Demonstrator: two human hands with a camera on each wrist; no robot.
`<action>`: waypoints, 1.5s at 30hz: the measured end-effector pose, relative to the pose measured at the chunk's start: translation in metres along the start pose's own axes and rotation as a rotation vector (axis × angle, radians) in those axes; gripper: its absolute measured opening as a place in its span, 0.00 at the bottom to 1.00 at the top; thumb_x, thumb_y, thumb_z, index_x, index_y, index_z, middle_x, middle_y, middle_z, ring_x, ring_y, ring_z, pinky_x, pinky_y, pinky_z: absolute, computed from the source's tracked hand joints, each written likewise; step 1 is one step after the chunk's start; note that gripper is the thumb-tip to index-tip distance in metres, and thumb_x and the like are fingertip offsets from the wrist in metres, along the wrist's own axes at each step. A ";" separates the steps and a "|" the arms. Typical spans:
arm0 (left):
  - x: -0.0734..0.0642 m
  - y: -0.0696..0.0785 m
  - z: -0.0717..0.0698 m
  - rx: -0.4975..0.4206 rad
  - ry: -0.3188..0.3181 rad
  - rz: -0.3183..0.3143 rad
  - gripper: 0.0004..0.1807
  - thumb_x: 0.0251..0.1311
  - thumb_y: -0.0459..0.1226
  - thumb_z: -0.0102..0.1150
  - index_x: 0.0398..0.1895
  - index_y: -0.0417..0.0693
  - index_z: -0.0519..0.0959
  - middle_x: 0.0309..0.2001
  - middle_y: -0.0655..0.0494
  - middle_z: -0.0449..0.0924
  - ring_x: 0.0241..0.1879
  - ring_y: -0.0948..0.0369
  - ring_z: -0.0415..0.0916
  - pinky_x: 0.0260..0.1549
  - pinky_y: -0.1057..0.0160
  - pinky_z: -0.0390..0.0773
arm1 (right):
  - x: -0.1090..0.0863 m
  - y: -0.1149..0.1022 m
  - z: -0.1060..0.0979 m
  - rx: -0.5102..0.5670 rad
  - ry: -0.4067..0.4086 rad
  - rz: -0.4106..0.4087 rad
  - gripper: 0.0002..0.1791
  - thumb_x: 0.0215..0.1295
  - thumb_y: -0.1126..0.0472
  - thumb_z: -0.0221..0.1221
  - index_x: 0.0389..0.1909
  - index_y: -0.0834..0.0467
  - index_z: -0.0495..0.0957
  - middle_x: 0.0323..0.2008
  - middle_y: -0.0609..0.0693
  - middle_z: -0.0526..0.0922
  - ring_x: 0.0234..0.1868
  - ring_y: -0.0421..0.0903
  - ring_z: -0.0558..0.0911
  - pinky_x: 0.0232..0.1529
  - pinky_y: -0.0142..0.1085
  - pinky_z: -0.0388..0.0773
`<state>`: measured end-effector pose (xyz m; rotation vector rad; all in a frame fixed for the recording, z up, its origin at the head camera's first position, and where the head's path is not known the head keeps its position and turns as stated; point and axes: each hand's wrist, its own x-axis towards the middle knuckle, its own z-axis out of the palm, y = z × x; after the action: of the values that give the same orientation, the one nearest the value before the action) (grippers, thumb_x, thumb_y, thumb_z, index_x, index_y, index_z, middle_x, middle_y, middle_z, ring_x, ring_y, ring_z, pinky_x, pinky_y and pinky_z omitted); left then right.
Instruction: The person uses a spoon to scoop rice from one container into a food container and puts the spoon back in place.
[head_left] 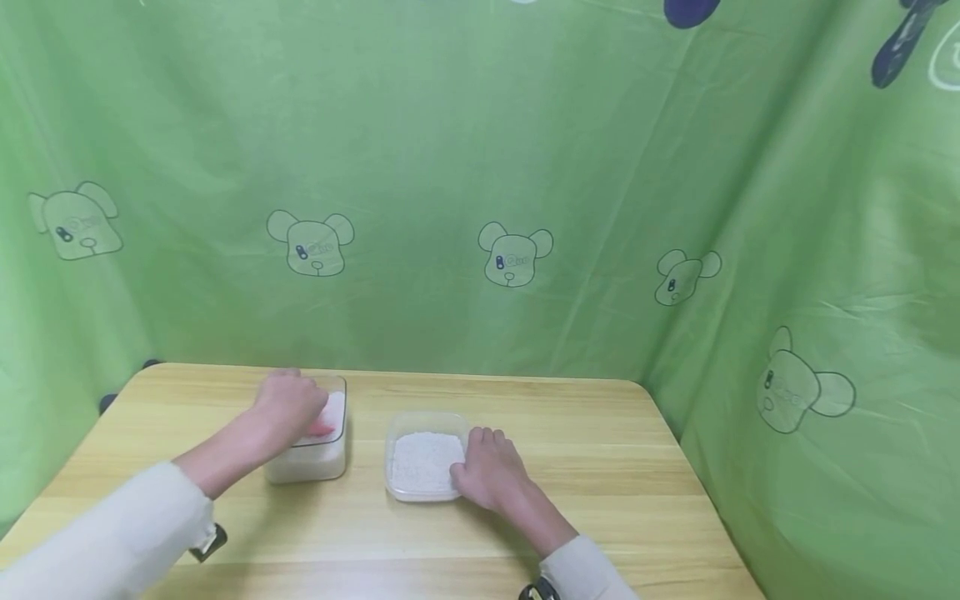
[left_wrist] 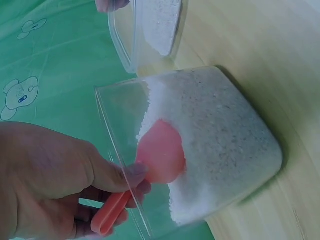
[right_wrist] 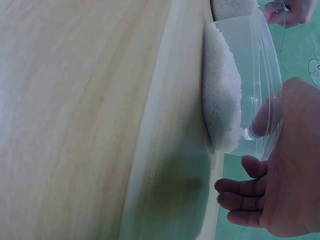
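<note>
My left hand point(head_left: 287, 407) holds the orange-pink handle of a scoop point(left_wrist: 162, 152), thumb on top and fingers curled beneath. The scoop's bowl lies against white grains inside a tall clear container point(head_left: 306, 468), with the handle crossing the rim. Right of it stands a lower clear plastic box point(head_left: 423, 498), partly filled with similar fine white grains point(head_left: 427, 461). At the box's right side, my right hand point(head_left: 491, 467) pinches the wall, its thumb inside the rim and the index finger outside. The other fingers of that hand are loosely bent in the right wrist view.
Both containers stand on a light wooden table point(head_left: 600, 450), towards its back left and middle. A green curtain point(head_left: 420, 125) printed with bear heads hangs behind the table and along its right side. Dark bands point(head_left: 210, 542) show at both wrists.
</note>
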<state>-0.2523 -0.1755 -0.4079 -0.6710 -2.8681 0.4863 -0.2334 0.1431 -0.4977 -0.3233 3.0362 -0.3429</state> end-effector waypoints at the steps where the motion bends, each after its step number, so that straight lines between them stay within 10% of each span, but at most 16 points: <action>1: 0.001 0.000 0.000 -0.002 -0.017 0.003 0.27 0.53 0.64 0.70 0.23 0.50 0.81 0.22 0.56 0.80 0.26 0.57 0.72 0.28 0.59 0.80 | 0.000 0.000 0.000 0.001 0.000 0.000 0.23 0.59 0.52 0.52 0.45 0.67 0.72 0.36 0.55 0.71 0.39 0.52 0.69 0.45 0.47 0.72; 7: 0.010 0.005 -0.002 0.006 -0.108 0.022 0.22 0.55 0.58 0.72 0.25 0.50 0.81 0.23 0.55 0.81 0.27 0.56 0.73 0.32 0.58 0.80 | 0.001 0.000 0.001 0.000 0.003 -0.003 0.23 0.59 0.52 0.52 0.45 0.68 0.72 0.36 0.56 0.71 0.39 0.52 0.69 0.45 0.48 0.72; 23: 0.020 0.005 0.000 0.023 -0.115 0.042 0.22 0.50 0.56 0.76 0.29 0.49 0.83 0.29 0.54 0.84 0.31 0.57 0.73 0.36 0.60 0.77 | 0.000 0.001 -0.001 -0.010 0.004 -0.008 0.23 0.60 0.51 0.51 0.45 0.67 0.72 0.36 0.55 0.71 0.39 0.52 0.70 0.45 0.47 0.72; 35: 0.018 -0.004 0.009 0.048 0.017 0.075 0.22 0.48 0.58 0.76 0.22 0.51 0.82 0.28 0.56 0.84 0.29 0.58 0.75 0.31 0.62 0.80 | 0.000 0.001 -0.001 -0.008 -0.003 -0.010 0.24 0.60 0.51 0.51 0.47 0.68 0.72 0.37 0.55 0.72 0.40 0.52 0.70 0.47 0.48 0.73; 45: 0.009 -0.023 0.029 -0.208 0.135 0.090 0.16 0.48 0.56 0.76 0.25 0.55 0.88 0.28 0.57 0.83 0.31 0.56 0.77 0.35 0.54 0.84 | 0.001 0.002 0.000 -0.006 -0.005 -0.010 0.24 0.60 0.50 0.51 0.47 0.67 0.72 0.37 0.55 0.72 0.40 0.51 0.69 0.46 0.47 0.72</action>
<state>-0.2756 -0.1987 -0.4268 -0.8346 -2.7927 0.1469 -0.2349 0.1448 -0.4981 -0.3388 3.0319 -0.3333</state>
